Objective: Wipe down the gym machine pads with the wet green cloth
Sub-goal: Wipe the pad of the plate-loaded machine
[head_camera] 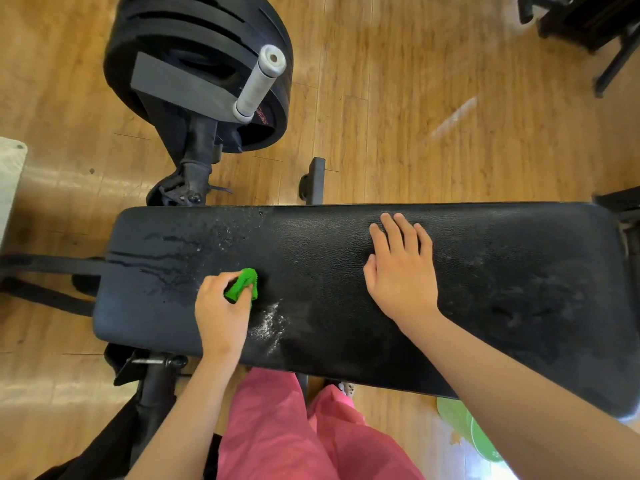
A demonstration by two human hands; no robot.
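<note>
Head view: left grip [221,313] clamped around the bunched green cloth [244,284], which is pressed on the black bench pad [485,258] left of centre. Right grip [401,271] lies flat on the pad further right, fingers straight, holding nothing. Wet streaks [162,261] at the pad's left end, white specks [270,323] just beside the left grip. Green basin-like thing [464,427] on the floor, mostly hidden by the right forearm; contents can't tell.
</note>
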